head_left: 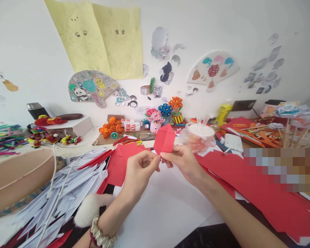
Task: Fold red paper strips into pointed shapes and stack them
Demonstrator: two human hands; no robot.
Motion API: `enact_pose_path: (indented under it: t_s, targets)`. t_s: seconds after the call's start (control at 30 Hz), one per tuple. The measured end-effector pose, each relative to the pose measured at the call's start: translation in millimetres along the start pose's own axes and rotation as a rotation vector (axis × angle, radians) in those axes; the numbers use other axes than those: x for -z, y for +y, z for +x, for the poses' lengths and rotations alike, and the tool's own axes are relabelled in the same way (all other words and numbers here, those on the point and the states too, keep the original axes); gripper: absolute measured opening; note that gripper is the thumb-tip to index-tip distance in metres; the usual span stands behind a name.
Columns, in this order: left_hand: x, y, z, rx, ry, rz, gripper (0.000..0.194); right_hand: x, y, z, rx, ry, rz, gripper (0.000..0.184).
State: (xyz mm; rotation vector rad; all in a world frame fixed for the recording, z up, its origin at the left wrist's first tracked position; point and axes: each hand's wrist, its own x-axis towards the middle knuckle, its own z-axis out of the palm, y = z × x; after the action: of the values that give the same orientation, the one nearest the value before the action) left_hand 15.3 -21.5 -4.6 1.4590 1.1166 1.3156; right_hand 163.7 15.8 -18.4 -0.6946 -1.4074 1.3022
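A piece of folded red paper [164, 138] stands upright above the white sheet [167, 203], with pointed top and bottom ends and crease lines across it. My left hand [144, 163] pinches its lower tip between thumb and fingers. My right hand [179, 158] is closed on the lower right edge, its thumb near the same tip. Both hands nearly meet at the bottom of the paper. Just left of my left hand lie flat red paper sheets [117, 165]. Beyond the hands is a lidded plastic cup in a bag [200, 134].
Folded white paper strips [74, 186] are heaped on the left beside a beige basin [20, 175] and a white cable [53, 175]. Long red sheets [250, 186] cover the right. Along the wall stand craft flowers [175, 105] and a yellow bottle [223, 113].
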Motion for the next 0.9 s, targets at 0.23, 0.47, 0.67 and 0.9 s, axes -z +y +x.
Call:
enact_pose_path:
  t_s: [0.23,0.47,0.67,0.9]
  targets:
    - [-0.5,-3.3,0.7,-0.072,0.029,0.066,0.020,0.4,0.7,0.2,-0.018,-0.064,0.011,0.022]
    - [11.6,2.4,5.3,-0.099,-0.038,0.266,0.025,2.6,-0.8,0.4,0.006,-0.061,-0.010,0.020]
    - [10.3,5.8,4.9,-0.069,0.017,0.110,0.022,3.8,2.2,0.2,-0.024,-0.079,-0.051,0.018]
    - [2.9,6.3,0.9,-0.012,0.074,-0.039,0.024,1.5,0.9,-0.5,-0.019,-0.101,-0.064,0.016]
